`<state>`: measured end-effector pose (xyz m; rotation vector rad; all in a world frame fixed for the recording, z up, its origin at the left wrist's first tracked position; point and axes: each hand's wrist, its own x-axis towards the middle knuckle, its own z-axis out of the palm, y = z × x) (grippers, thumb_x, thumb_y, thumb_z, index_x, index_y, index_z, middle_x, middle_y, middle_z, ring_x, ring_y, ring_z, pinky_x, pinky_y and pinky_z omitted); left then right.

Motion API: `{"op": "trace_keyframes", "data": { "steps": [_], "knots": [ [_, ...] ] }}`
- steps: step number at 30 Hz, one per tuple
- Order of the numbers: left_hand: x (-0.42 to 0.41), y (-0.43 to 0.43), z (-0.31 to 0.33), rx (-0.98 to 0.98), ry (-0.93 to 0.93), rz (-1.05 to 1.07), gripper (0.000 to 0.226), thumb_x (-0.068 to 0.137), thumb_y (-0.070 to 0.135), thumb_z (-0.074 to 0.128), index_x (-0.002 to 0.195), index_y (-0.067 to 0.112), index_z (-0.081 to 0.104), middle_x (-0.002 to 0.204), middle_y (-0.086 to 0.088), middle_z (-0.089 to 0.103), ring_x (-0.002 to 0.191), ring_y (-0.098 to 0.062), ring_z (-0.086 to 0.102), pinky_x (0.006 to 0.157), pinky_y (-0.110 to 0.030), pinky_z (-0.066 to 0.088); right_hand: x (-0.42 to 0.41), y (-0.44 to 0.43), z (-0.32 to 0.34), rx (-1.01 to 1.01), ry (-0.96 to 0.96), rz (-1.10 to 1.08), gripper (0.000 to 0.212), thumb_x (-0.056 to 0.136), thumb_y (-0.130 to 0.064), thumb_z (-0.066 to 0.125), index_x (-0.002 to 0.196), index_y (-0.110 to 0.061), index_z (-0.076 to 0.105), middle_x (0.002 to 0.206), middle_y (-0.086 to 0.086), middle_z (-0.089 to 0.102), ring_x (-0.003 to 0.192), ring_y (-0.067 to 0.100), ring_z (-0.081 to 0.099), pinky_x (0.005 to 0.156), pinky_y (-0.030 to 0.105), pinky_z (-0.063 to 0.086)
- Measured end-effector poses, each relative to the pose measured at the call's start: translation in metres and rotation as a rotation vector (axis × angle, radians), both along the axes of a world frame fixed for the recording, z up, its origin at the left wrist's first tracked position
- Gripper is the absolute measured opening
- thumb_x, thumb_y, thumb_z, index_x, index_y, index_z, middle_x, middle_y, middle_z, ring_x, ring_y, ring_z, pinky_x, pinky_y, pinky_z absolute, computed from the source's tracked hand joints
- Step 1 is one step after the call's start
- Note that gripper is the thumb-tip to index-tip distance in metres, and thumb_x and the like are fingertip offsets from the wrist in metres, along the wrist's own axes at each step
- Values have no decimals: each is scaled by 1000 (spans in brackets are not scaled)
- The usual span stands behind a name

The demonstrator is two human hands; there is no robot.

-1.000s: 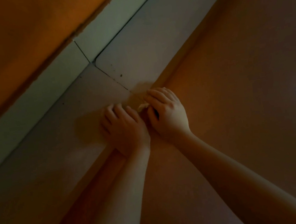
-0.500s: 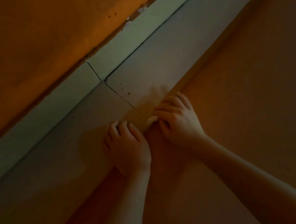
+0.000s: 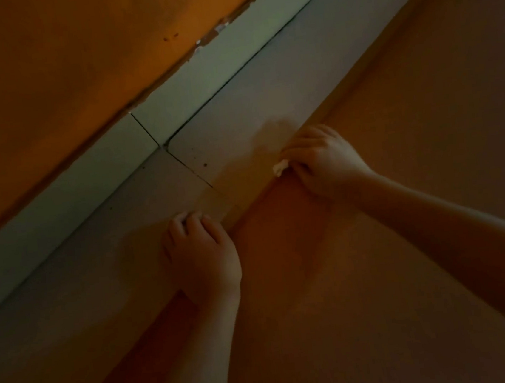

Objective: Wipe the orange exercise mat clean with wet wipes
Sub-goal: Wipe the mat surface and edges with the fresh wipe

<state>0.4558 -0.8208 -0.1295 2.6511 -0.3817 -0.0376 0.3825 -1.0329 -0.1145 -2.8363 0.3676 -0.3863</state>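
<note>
The orange exercise mat (image 3: 387, 208) fills the right and lower part of the dim head view, its long edge running diagonally. My right hand (image 3: 322, 159) presses down at that edge, shut on a small white wet wipe (image 3: 280, 167) that peeks out by the fingertips. My left hand (image 3: 201, 252) rests lower left, straddling the mat's edge and the floor tile, with its fingers curled under. Whether it grips the edge is hidden.
Grey floor tiles (image 3: 103, 269) with dark grout lines lie left of the mat. A pale skirting strip (image 3: 173, 100) runs along an orange wall (image 3: 61, 71) with chipped paint at the top left. The light is low.
My right hand with the wipe has slid up and to the right along the mat's edge, away from my left hand. The left hand has stayed near the same spot at the edge.
</note>
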Motion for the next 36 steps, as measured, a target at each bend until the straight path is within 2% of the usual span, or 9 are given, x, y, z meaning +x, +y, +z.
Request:
{"op": "trace_keyframes", "data": {
  "steps": [3, 7, 12, 15, 18, 21, 27, 32, 36],
  "knots": [
    [0, -1, 0, -4, 9, 3, 63, 93, 38, 14, 112, 6, 65, 123, -10, 56, 116, -30, 50, 102, -52, 37, -8, -33, 1, 33, -20, -143, 36, 86, -18, 40, 94, -13, 75, 100, 3, 72, 99, 33, 59, 91, 46, 39],
    [0, -1, 0, 13, 16, -8, 57, 95, 36, 19, 111, 6, 65, 123, -9, 55, 113, -29, 50, 100, -53, 39, -12, -24, -15, 116, -147, -352, 28, 89, -11, 49, 103, -11, 73, 114, 3, 69, 113, 29, 53, 99, 44, 36],
    [-6, -6, 10, 69, -6, -90, 45, 98, 28, 26, 106, 8, 65, 118, -9, 57, 110, -32, 53, 97, -51, 38, -14, -28, -16, 145, -163, -323, 26, 91, -18, 50, 101, -15, 74, 114, -1, 68, 114, 25, 52, 100, 41, 36],
    [-4, -45, 20, 6, 45, -73, 31, 98, 20, 39, 115, 9, 62, 125, -8, 54, 117, -28, 49, 102, -47, 36, -14, -25, -18, 141, -154, -331, 28, 91, -21, 48, 102, -16, 73, 114, -1, 68, 113, 24, 53, 101, 40, 36],
    [-10, -112, 24, -87, 98, -95, 33, 100, 22, 36, 121, 10, 58, 127, -5, 51, 119, -23, 45, 102, -39, 36, -13, -26, -17, 161, -154, -331, 30, 90, -22, 47, 104, -17, 73, 115, -2, 68, 113, 25, 53, 102, 41, 37],
    [-21, -144, 9, -13, 66, -29, 32, 100, 24, 34, 112, 9, 60, 121, -7, 53, 114, -26, 46, 94, -39, 33, -14, -29, -19, 159, -172, -343, 26, 90, -19, 51, 104, -17, 73, 113, -2, 69, 112, 23, 54, 102, 39, 37],
    [-22, -142, 0, 15, -4, -30, 40, 96, 28, 29, 101, 8, 63, 112, -9, 57, 106, -29, 50, 88, -43, 37, -13, -28, -20, 164, -168, -340, 27, 89, -19, 50, 103, -18, 74, 111, -3, 70, 110, 23, 55, 101, 39, 38],
    [-22, -141, 2, 34, -27, -52, 50, 93, 32, 21, 97, 6, 64, 106, -10, 58, 101, -31, 51, 85, -44, 39, -11, -71, -13, 34, -15, -105, 39, 85, -27, 37, 96, -21, 74, 101, -5, 71, 104, 26, 59, 96, 39, 33],
    [-23, -144, 4, 33, -20, -45, 49, 93, 30, 24, 91, 2, 64, 100, -14, 59, 93, -34, 53, 79, -43, 42, -11, -146, -1, 57, 92, -267, 43, 87, -27, 35, 100, -18, 75, 109, 1, 70, 116, 27, 51, 102, 41, 26]
  ]
}}
